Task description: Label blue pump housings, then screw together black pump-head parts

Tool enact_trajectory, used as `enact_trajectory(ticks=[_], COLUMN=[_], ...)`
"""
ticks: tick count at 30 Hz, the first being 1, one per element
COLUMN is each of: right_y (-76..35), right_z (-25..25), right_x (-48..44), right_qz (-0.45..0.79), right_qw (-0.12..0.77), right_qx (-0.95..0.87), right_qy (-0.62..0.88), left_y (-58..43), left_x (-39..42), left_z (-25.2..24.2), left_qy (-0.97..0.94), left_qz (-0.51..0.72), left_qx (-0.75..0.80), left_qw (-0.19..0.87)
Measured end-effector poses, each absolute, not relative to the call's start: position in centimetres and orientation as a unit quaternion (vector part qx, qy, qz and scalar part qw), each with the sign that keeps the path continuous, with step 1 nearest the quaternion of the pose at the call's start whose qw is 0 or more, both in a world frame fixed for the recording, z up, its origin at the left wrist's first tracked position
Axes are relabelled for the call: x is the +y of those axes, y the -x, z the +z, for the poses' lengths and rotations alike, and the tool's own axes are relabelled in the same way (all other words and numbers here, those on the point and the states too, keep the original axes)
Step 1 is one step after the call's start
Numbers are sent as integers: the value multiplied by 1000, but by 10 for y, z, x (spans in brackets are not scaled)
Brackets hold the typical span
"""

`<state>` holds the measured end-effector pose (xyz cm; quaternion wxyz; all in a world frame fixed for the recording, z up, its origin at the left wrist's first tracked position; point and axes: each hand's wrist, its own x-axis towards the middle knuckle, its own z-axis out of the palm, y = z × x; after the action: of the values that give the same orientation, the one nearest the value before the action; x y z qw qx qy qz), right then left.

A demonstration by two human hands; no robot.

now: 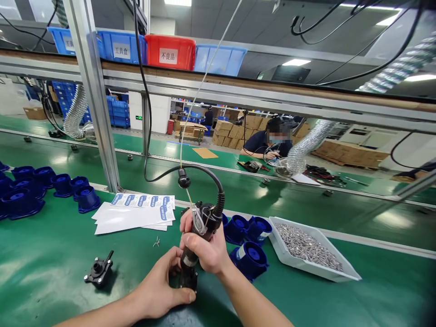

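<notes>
My right hand (pixel 206 245) is wrapped round a black electric screwdriver (pixel 189 258), which hangs from a cord and stands nearly upright. Its lower end meets a small black part (pixel 189 278). That part is held on the green mat by my left hand (pixel 163 284), thumb in front and fingers behind. A similar black pump-like part (pixel 98 271) with silver screws sits to the left. Several loose screws (pixel 156 241) lie beyond my left hand. The screwdriver's tip is hidden.
Blue housings (pixel 250 259) stand right of my hands, beside a white tray (pixel 347 273) of screws. Label sheets (pixel 127 220) and more blue housings (pixel 87 199) are at left. A metal post (pixel 93 91) rises behind. Across the bench a person (pixel 265 141) works.
</notes>
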<state>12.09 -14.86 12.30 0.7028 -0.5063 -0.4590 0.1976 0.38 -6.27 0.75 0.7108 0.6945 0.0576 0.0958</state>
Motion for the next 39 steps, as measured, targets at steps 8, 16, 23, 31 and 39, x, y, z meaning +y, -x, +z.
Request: enact_trajectory(ticks=[8, 16, 23, 31, 39], right_y=[-122, -133, -135, -135, -123], right_z=[119, 129, 127, 122, 126], right_x=[-151, -163, -159, -158, -158], right_qz=[120, 70, 118, 142, 191], right_qw=[721, 750, 733, 731, 685], right_qx=[-470, -463, -466, -464, -500], right_qy=[495, 467, 482, 480, 494], left_y=[-3, 0, -2, -3, -5], left_x=[-54, -45, -46, -43, -45], left_z=[4, 10, 9, 4, 0], left_qy=[-703, -767, -753, -731, -693], left_qz=[96, 153, 146, 149, 139], left_qx=[40, 119, 104, 89, 73], left_qw=[703, 612, 633, 660, 703])
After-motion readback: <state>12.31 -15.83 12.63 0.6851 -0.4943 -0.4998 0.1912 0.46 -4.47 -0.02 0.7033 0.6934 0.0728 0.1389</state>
